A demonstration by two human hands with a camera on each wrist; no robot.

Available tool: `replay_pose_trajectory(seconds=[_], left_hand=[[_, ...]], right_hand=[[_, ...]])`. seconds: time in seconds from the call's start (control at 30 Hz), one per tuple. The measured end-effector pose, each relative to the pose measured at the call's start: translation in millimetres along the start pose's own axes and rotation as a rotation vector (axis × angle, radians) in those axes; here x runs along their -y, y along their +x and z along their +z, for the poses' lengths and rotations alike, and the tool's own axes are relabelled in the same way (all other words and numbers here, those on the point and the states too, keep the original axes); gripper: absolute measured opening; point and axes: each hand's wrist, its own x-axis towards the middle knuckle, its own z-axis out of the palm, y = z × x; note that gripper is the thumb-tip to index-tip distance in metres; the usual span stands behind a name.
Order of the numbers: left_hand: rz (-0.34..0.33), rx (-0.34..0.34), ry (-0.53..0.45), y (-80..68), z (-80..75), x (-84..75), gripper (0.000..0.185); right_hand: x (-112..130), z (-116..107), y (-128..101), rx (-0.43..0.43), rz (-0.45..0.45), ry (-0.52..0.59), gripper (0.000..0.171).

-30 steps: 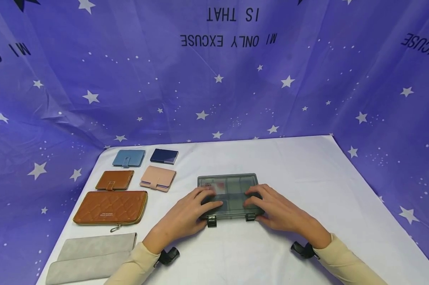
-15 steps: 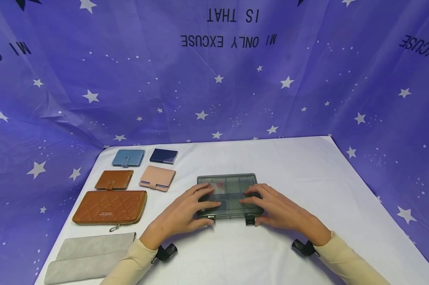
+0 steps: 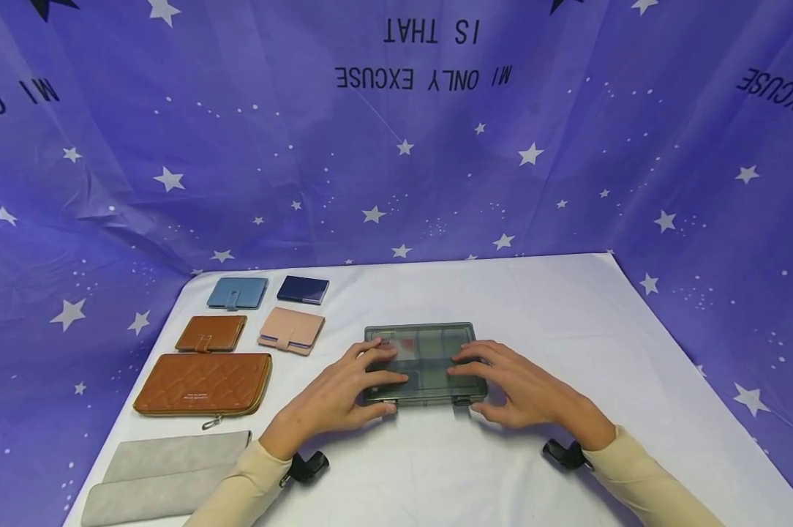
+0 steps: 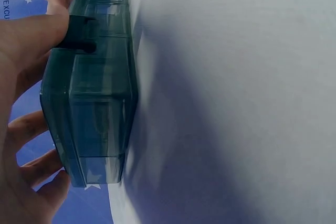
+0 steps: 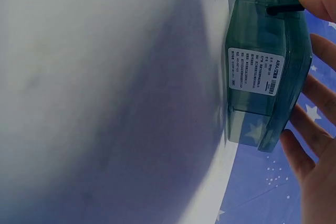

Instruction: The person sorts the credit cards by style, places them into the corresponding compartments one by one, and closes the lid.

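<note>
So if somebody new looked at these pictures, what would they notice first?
Probably the smoky grey see-through plastic box in the middle of the white table, with the left hand and right hand resting fingers on its lid and thumbs at its black front latches. Next, the row of wallets at the left, especially the big quilted brown leather zip wallet. Behind everything hangs a purple cloth with white stars.

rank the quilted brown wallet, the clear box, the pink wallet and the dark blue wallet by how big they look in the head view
1. Quilted brown wallet and clear box: they look about alike, and hands cover part of the box, so no ranking.
2. Pink wallet.
3. Dark blue wallet, which also lies farthest from the camera.
</note>
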Motion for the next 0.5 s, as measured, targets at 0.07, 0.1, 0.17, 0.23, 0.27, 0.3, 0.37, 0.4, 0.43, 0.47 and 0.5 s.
replay_pose_trajectory(seconds=[0.07,0.1,0.17,0.23,0.27,0.3,0.37,0.4,0.43,0.47,0.5], left_hand=[[0.004,-0.002,0.007,1.0,1.2,0.4,0.045],[0.004,0.0,0.01,1.2,1.8,0.3,0.044],[0.003,0.005,0.011,1.5,2.4,-0.4,0.044],[-0.002,0.013,0.013,1.1,2.6,-1.4,0.044],[-0.004,0.016,0.013,0.8,2.7,-1.8,0.044],[-0.006,0.018,0.01,0.7,2.6,-2.1,0.044],[-0.009,0.017,0.009,0.7,2.8,-2.2,0.044],[-0.009,0.015,0.011,0.7,3.0,-2.1,0.044],[-0.011,0.014,0.01,0.7,3.0,-2.0,0.044],[-0.012,0.013,0.012,0.6,3.1,-2.0,0.044],[-0.013,0.011,0.013,0.4,3.1,-2.1,0.044]], right_hand=[[-0.9,0.7,1.6,-0.001,0.009,-0.003,0.066],[-1.2,1.0,2.2,0.0,0.016,-0.001,0.065],[-1.6,2.4,3.2,0.004,0.022,0.011,0.064],[-1.6,4.0,3.9,0.012,0.034,0.02,0.063],[-1.6,4.8,4.0,0.014,0.038,0.024,0.062],[-1.5,5.4,4.1,0.015,0.04,0.025,0.061],[-1.5,6.2,4.5,0.017,0.045,0.027,0.058],[-1.4,6.2,4.8,0.018,0.05,0.03,0.056],[-1.3,6.2,5.1,0.02,0.054,0.033,0.055],[-1.0,6.4,5.0,0.022,0.057,0.033,0.054],[-0.5,6.5,5.3,0.024,0.058,0.032,0.053]])
